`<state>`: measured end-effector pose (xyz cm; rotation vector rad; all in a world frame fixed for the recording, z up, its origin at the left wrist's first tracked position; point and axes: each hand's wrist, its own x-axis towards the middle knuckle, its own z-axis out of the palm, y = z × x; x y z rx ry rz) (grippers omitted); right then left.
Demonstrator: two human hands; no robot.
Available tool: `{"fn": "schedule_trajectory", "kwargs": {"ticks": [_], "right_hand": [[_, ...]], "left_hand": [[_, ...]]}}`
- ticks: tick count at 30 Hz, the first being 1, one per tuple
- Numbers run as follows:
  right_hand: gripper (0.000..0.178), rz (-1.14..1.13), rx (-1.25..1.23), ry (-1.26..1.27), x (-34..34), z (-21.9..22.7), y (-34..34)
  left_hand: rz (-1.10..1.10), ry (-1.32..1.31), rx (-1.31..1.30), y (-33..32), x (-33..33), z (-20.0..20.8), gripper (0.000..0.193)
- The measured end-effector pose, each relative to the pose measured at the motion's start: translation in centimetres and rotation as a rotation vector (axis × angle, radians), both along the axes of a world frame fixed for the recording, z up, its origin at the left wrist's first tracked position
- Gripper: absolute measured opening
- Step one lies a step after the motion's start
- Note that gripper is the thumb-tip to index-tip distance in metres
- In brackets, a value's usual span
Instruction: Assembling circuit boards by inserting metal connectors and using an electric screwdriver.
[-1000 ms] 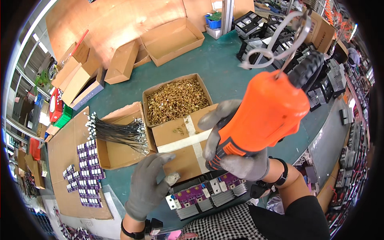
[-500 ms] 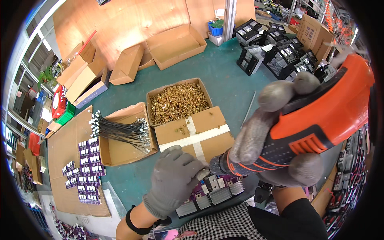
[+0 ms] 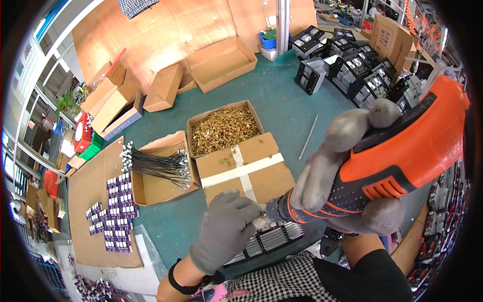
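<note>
My right hand (image 3: 316, 176), in a grey glove, grips an orange and black cordless drill (image 3: 402, 156). The drill's black chuck end points left and down at the front of the bench. At that end is my left hand (image 3: 226, 229), also gloved, its fingers bent and pressed together against the tip. Whatever sits between those fingers is too small and covered to name. Just beneath both hands lies a finned metal heat sink assembly (image 3: 282, 236) in a black frame, partly hidden by the left hand and the drill.
Brass-coloured screws fill a cardboard box (image 3: 226, 126); a taped carton (image 3: 264, 176) adjoins it. Black cables (image 3: 161, 165) lie in another box. Purple circuit boards (image 3: 121, 201) rest on cardboard at left. Black framed heat sink units (image 3: 352, 70) pile up far right. A thin rod (image 3: 308, 137) lies mid-bench.
The view has tilted slightly. My left hand sits a little further right and lower in the picture, and less of the assembly's purple board shows. The drill stays nearly in place, still gripped.
</note>
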<state>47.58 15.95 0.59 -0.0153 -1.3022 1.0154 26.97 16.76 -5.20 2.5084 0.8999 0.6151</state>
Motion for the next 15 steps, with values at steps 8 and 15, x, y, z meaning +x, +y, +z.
{"fn": "schedule_trajectory", "kwargs": {"ticks": [8,15], "right_hand": [[0.075,-0.114,-0.196,0.015,1.2,0.0,-1.4],[0.073,-0.101,-0.09,0.0,1.3,0.1,-1.2]], "left_hand": [[0.039,0.015,0.081,-0.1,1.2,0.0,0.028],[0.085,0.017,0.095,-0.4,1.6,0.1,0.026]]}}
